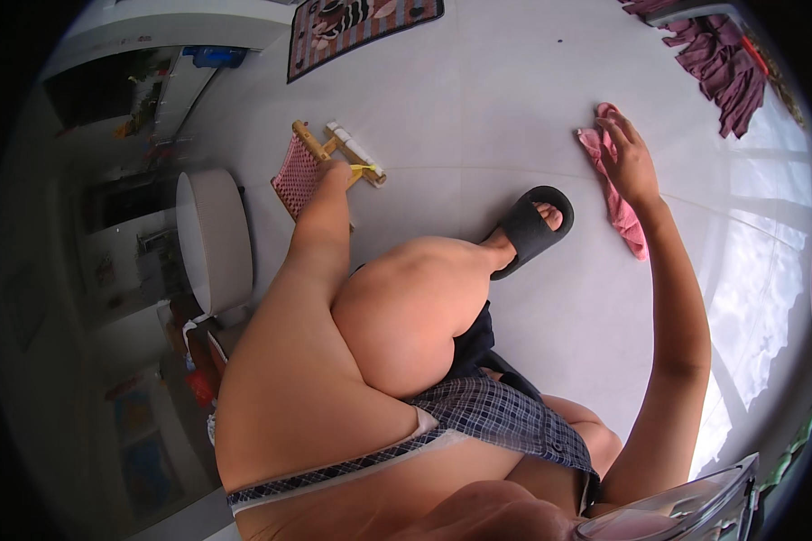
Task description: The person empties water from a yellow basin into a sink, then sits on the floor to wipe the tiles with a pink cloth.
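Observation:
On the left, my left hand [335, 174] is closed around the wooden frame of a small stool [299, 172] with a pink woven seat. The stool is tilted, and a yellow tie [362, 168] hangs at its frame, close to a crossbar with white wrapping [354, 147]. To the right, my right hand [628, 162] lies over a crumpled pink cloth [619, 206] on the floor, its fingers curled at the cloth's upper part. The palm and part of the cloth under it are hidden.
My foot in a black slipper [533, 230] stands between both hands. A patterned mat [365, 30] lies at the top. Purple fabric strips [720, 71] hang at the upper right. A round, pale, drum-shaped object [216, 240] is at the left. The tiled floor [474, 122] reflects light.

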Demonstrator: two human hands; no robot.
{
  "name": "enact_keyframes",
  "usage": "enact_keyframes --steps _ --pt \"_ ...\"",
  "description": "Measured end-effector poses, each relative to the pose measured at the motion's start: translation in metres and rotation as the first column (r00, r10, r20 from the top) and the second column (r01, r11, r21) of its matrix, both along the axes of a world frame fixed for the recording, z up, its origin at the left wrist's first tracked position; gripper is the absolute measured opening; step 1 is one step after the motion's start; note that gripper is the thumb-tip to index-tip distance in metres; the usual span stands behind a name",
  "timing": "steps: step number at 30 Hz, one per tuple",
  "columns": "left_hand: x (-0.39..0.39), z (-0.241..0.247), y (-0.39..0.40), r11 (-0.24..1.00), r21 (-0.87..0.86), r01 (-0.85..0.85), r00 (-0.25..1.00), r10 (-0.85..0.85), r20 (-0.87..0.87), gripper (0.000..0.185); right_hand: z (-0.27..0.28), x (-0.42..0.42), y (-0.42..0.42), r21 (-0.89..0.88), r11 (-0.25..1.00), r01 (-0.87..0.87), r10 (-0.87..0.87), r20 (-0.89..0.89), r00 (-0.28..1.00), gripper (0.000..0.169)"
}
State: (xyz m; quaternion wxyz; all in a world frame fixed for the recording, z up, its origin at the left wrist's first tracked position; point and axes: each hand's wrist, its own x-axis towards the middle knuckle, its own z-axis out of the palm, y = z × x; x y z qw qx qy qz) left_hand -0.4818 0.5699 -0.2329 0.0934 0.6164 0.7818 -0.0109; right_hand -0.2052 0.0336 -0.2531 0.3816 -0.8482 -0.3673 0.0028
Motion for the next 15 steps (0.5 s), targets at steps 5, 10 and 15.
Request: enact_keyframes --steps 5,10,15 --pt "0.012 0.028 0.038 1.000 0.009 0.024 0.954 -0.026 0.299 0.055 0.023 0.013 -0.058 -0.051 0.986 0.156 -0.162 -0.146 0.976 0.031" --pt "0.097 0.161 0.071 0.940 -0.235 0.248 0.576 0.052 0.816 0.037 0.045 -0.003 -0.085 0.121 0.963 0.239 -0.225 -0.120 0.967 0.022" --pt "0.193 0.168 -0.133 0.541 -0.115 0.833 0.276 -0.227 0.934 0.065 0.091 -0.033 -0.095 0.144 0.940 0.309 -0.258 -0.293 0.921 0.025"
